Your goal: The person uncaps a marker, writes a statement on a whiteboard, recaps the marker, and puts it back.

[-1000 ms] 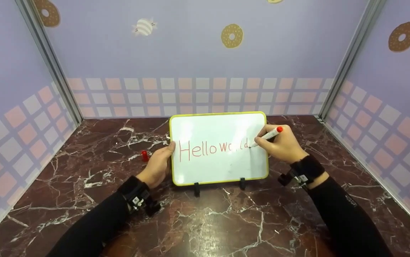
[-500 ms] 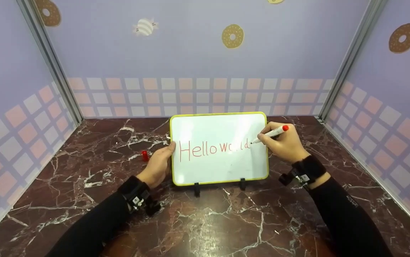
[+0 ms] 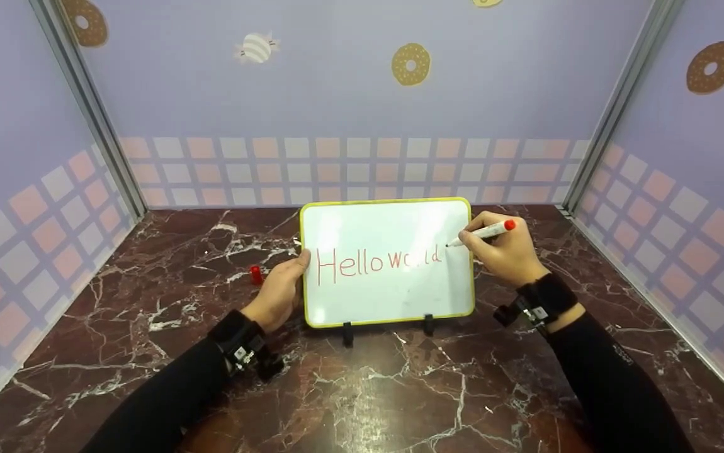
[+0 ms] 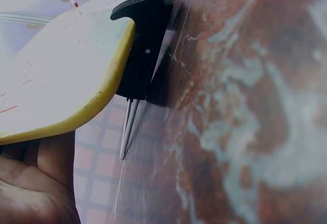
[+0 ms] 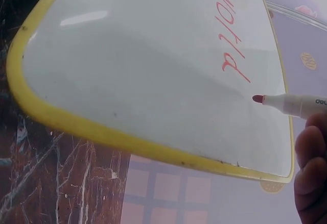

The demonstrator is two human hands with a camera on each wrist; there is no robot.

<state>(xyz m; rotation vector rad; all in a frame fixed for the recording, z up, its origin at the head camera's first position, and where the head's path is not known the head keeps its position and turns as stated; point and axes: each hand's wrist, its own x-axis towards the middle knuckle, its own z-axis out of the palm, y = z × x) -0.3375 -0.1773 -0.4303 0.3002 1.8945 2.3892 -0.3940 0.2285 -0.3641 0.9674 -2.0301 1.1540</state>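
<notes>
A yellow-rimmed whiteboard (image 3: 387, 220) leans upright on the table, with red writing (image 5: 232, 30) that reads "Hello World". My left hand (image 3: 277, 292) grips its left edge, thumb at the front rim and fingers behind, as the left wrist view shows. Between thumb and fingers, my right hand (image 3: 503, 248) pinches a white marker (image 3: 488, 231) with a red end. Its bare red tip (image 5: 258, 99) points at the board just beyond the letter "d"; it appears slightly off the surface. The red marker cap (image 3: 255, 274) stands on the table left of my left hand.
Black stand clips (image 3: 347, 333) hold the board's lower edge, and the stand's thin metal legs (image 4: 129, 129) show behind it. The dark marbled table (image 3: 179, 365) meets patterned panels (image 3: 362, 94) at the back and both sides.
My right hand has drawn the marker up and to the right, from the foot of the "d" to beside its top. My left hand and the board stay still.
</notes>
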